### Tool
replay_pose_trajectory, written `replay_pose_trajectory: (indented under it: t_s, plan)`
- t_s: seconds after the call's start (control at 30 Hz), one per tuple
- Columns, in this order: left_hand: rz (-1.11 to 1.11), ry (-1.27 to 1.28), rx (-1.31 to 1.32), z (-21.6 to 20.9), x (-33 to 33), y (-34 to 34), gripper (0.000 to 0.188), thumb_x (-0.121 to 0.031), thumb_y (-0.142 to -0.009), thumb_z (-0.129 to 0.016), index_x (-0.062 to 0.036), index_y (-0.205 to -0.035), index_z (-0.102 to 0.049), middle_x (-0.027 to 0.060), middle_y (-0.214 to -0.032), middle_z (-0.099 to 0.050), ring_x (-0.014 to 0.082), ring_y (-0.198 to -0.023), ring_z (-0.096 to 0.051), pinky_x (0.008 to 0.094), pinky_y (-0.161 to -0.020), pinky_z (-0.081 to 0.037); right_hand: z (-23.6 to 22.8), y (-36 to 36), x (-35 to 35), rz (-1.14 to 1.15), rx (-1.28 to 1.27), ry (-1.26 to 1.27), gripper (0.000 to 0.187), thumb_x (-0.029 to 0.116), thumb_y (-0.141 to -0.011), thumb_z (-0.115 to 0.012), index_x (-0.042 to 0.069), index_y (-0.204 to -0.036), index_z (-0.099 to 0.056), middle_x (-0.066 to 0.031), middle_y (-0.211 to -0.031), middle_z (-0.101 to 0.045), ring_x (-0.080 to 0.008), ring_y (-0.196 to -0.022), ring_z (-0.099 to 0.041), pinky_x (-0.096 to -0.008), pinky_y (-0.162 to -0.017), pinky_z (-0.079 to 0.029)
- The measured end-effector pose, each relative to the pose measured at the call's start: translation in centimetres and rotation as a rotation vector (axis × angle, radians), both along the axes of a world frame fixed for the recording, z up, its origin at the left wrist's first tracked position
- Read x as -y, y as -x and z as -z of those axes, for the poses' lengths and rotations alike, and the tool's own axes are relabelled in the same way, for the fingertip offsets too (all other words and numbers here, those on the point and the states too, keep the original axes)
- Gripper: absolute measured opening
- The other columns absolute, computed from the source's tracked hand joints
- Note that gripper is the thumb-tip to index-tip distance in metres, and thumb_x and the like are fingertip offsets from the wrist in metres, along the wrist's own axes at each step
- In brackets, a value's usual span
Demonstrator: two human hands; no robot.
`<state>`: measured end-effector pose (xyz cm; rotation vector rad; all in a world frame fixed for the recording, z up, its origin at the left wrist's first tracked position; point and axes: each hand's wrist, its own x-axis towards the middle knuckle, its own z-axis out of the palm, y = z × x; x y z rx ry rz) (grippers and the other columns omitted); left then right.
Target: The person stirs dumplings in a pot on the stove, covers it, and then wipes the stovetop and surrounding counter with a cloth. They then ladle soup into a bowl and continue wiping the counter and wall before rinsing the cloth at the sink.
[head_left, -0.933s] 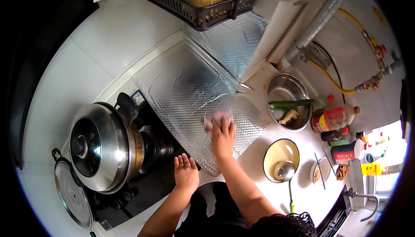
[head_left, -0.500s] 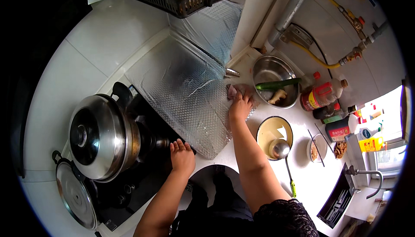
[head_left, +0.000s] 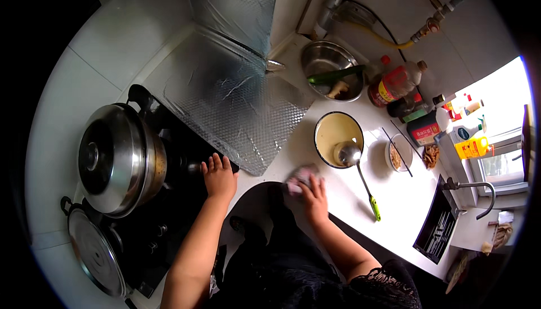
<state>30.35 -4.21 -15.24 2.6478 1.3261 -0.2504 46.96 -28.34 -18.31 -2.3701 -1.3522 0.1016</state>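
Observation:
My right hand (head_left: pixel 315 197) presses on a crumpled pinkish-grey cloth (head_left: pixel 300 179) at the front edge of the white counter. The cloth is slightly blurred and bunches out past my fingertips. My left hand (head_left: pixel 220 177) lies flat with fingers spread on the near right edge of the black gas stove (head_left: pixel 186 196), holding nothing. Beyond both hands, silver foil sheeting (head_left: pixel 236 106) covers the counter corner and part of the wall. Right of the cloth stands a cream enamel bowl (head_left: pixel 327 131) with a ladle (head_left: pixel 360 176) resting in it, its green-tipped handle over the counter.
A lidded steel pot (head_left: pixel 112 159) sits on the stove, and a flat lid (head_left: pixel 96 252) lies nearer. A steel basin (head_left: pixel 321 55) holds a cucumber (head_left: pixel 336 75) and ginger (head_left: pixel 338 89). Rightward are a small bowl (head_left: pixel 399 154) with chopsticks, several bottles (head_left: pixel 397 83) and a sink (head_left: pixel 437 224).
My right hand has drawn the cloth back from the foil to the counter's front edge. My left hand stays at the stove edge. The whole view has shifted.

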Motion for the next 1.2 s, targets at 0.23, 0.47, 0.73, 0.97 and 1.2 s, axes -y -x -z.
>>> replay_pose_trajectory:
  t_s: [0.23, 0.47, 0.73, 0.97, 1.2]
  plan:
    - [0.084, -0.032, 0.517, -0.1, 4.7, 4.9, 0.044, -0.019, -0.081, -0.064, -0.0044, -0.121, -0.053, 0.0190, -0.135, -0.045, 0.0376, -0.125, -0.042, 0.0596, -0.105, -0.023, 1.0, 0.2, 7.4, 0.363, 0.123, -0.020, 0.034, 0.009, -0.084, -0.053, 0.010, -0.118, -0.056, -0.0180, -0.135, -0.044, -0.0371, -0.128, -0.037, -0.0505, -0.108, -0.025]
    - [0.060, 0.031, 0.621, 0.9, 9.4, 10.9, 0.032, -0.016, -0.081, -0.064, -0.0053, -0.111, -0.059, 0.0149, -0.129, -0.050, 0.0357, -0.119, -0.046, 0.0588, -0.102, -0.029, -0.2, 3.6, -6.8, 0.021, -0.023, -0.292, 0.039, 0.000, -0.077, -0.057, 0.013, -0.113, -0.058, -0.0143, -0.130, -0.050, -0.0429, -0.116, -0.044, -0.0473, -0.098, -0.039]
    - [-1.276, 1.849, 1.272, 6.6, 12.8, 7.1, 0.043, -0.034, -0.096, -0.044, 0.0012, -0.121, -0.050, 0.0177, -0.121, -0.057, 0.0310, -0.112, -0.055, 0.0424, -0.097, -0.042, 0.4, 3.5, -13.2, -0.228, 0.028, -0.117, 0.028, 0.005, -0.076, -0.057, 0.006, -0.103, -0.063, -0.0119, -0.121, -0.058, -0.0339, -0.114, -0.050, -0.0407, -0.097, -0.039]
    - [-1.578, 1.904, 1.910, 12.5, 11.5, -2.2, 0.048, -0.035, -0.098, -0.034, 0.0050, -0.119, -0.048, 0.0188, -0.125, -0.051, 0.0319, -0.115, -0.050, 0.0460, -0.105, -0.035, -2.8, 3.8, -9.2, -0.356, -0.286, -0.121, 0.030, -0.004, -0.078, -0.052, 0.002, -0.106, -0.061, -0.0175, -0.121, -0.057, -0.0333, -0.109, -0.055, -0.0391, -0.094, -0.043]
    - [-1.461, 1.927, 1.755, 11.6, 10.6, -2.5, 0.040, -0.028, -0.096, -0.039, 0.0047, -0.114, -0.052, 0.0183, -0.123, -0.055, 0.0333, -0.116, -0.052, 0.0451, -0.097, -0.044, 0.2, 0.4, -5.4, 0.068, 0.013, -0.136, 0.023, 0.002, -0.083, -0.050, 0.001, -0.104, -0.061, -0.0191, -0.115, -0.059, -0.0384, -0.106, -0.053, -0.0441, -0.096, -0.039]
